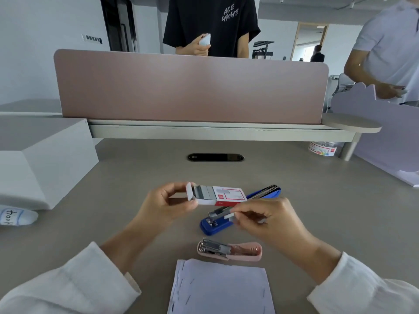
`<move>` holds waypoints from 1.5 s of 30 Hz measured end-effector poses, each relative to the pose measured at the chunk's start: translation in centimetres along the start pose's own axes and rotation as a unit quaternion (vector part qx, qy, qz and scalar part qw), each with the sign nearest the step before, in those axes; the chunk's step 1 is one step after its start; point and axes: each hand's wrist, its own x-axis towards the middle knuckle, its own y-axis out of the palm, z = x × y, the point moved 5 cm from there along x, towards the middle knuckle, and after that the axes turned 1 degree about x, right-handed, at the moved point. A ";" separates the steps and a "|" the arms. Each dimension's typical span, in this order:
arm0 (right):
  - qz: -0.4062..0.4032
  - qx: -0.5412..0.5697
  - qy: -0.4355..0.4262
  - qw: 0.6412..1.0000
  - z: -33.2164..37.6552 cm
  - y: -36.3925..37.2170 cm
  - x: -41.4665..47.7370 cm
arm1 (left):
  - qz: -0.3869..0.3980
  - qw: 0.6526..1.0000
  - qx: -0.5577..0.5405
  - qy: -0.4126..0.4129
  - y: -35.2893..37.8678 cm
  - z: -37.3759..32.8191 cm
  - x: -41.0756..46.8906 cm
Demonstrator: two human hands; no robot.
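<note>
My left hand (164,203) holds a small white-and-red staple box (223,196) by its open left end, where grey staple strips show. My right hand (268,219) pinches a short strip of staples (229,215) just above the blue stapler (226,217). That stapler lies on the desk swung open, its top arm reaching back to the right under the box. A pink stapler (230,250) lies closed on its side in front of it, nearer to me.
A stack of white sheets (221,288) with several staples in them lies at the near edge. A pink divider (190,87) stands behind the grey desk (113,196), a white block (40,159) at left. Two people stand beyond.
</note>
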 end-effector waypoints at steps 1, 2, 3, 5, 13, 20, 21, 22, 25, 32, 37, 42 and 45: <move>0.035 -0.009 0.002 0.999 -0.1 0.8 -0.2 | -0.006 1.000 -0.008 0.000 -0.9 0.1 -0.2; 0.069 -0.013 0.009 0.997 -0.4 1.6 -0.4 | -0.010 1.000 -0.011 -0.002 -1.5 0.2 -0.5; 0.102 -0.017 0.015 0.995 -0.6 2.3 -0.5 | -0.013 1.000 -0.011 -0.005 -1.9 0.4 -0.7; 0.156 -0.036 0.022 0.987 -1.0 3.4 -0.4 | -0.013 1.000 -0.003 -0.013 -2.1 1.0 -1.1; 0.202 -0.138 -0.029 0.969 -0.8 5.2 0.1 | -0.021 0.998 -0.051 -0.005 -2.9 1.6 -1.1; 0.161 -0.190 -0.106 0.963 -0.2 5.3 -0.2 | -0.033 0.997 -0.067 0.002 -3.2 1.7 -0.9; 0.170 -0.192 -0.112 0.960 -0.1 5.3 -0.3 | -0.029 0.998 -0.064 0.003 -3.0 1.8 -1.0; 0.180 -0.195 -0.118 0.957 -0.1 5.4 -0.3 | -0.025 0.998 -0.061 0.002 -2.9 1.8 -1.0; 0.202 -0.189 -0.114 0.954 -0.4 5.6 -0.4 | -0.018 0.998 -0.056 0.001 -2.8 1.9 -1.0; 0.179 -0.150 -0.106 0.966 -0.1 5.1 -0.2 | -0.013 0.998 -0.054 0.003 -2.6 1.7 -1.1; 0.187 -0.145 -0.108 0.966 -0.4 5.1 -0.4 | -0.015 0.999 -0.052 0.004 -2.6 1.8 -1.0; 0.200 -0.158 -0.121 0.959 -0.5 5.3 -0.4 | -0.018 0.999 -0.049 0.002 -2.8 1.9 -1.0; 0.218 -0.170 -0.134 0.952 -0.3 5.5 -0.5 | -0.021 0.999 -0.049 0.002 -2.8 2.0 -1.0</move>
